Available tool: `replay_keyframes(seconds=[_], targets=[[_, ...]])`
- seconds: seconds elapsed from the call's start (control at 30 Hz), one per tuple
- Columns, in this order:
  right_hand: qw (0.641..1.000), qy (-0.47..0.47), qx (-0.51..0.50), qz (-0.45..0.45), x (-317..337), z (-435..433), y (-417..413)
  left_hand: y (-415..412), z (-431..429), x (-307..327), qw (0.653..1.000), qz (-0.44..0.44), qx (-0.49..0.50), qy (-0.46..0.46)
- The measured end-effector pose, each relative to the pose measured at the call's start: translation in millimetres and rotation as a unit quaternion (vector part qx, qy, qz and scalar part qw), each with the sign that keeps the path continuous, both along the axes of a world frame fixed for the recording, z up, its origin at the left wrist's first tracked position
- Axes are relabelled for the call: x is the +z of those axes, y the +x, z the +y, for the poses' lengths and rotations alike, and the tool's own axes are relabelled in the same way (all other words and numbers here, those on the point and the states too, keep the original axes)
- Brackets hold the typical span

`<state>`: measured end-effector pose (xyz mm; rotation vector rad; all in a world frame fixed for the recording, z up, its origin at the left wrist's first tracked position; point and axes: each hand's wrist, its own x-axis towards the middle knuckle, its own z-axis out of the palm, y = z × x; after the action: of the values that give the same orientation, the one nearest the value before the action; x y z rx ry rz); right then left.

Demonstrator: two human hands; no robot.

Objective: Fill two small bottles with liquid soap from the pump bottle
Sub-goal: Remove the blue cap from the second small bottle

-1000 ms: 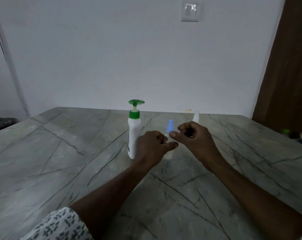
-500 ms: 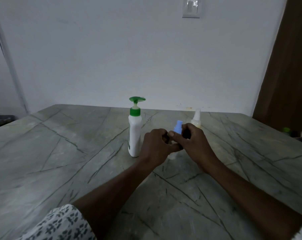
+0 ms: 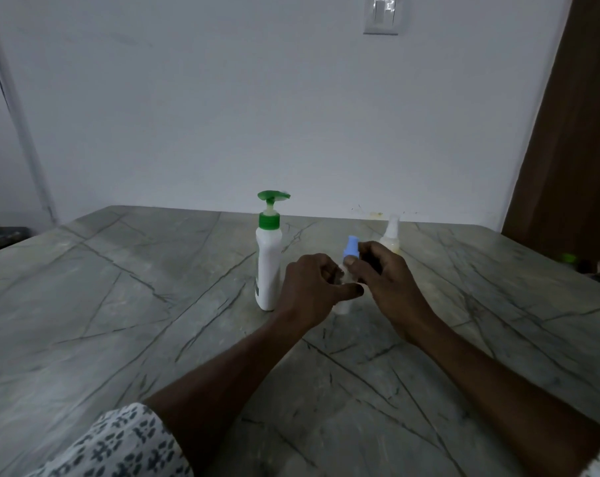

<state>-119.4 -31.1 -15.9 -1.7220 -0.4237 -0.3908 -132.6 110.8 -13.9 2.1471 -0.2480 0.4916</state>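
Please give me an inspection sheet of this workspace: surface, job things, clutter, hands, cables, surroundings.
Surface: grey veined stone table, looks dry.
Job things: pump bottle upright, green pump on; blue-capped small bottle held between both hands; second small bottle upright behind, white top on.
Clutter: nothing seen on the table.
Hands: left hand and right hand both closed on the blue-capped bottle.
Cables: nothing seen.
Surroundings: white wall, wall switch, brown door.

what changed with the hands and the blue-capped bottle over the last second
Both hands closed in around the blue-capped bottle: the right hand dropped from beside the cap to grip it, and the left hand now holds its body. The pump bottle and the far small bottle stayed standing on the table.
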Motion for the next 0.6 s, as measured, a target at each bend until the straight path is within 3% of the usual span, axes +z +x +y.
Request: replay_keyframes(seconds=[0.13,0.27,0.37,0.6], targets=[[0.996,0.048,0.053,0.046,3,1,-2,0,0,-1,1.000,0.005,-0.001,0.000],[0.999,-0.003,-0.030,0.011,-2,3,0,-1,-1,0,1.000,-0.004,-0.003,0.007],[0.999,-0.007,-0.031,-0.019,0,-1,1,-1,0,0,1.000,0.006,-0.006,0.000],[0.979,0.179,0.019,-0.098,31,-15,-1,-1,1,1,1.000,0.018,-0.023,0.006]])
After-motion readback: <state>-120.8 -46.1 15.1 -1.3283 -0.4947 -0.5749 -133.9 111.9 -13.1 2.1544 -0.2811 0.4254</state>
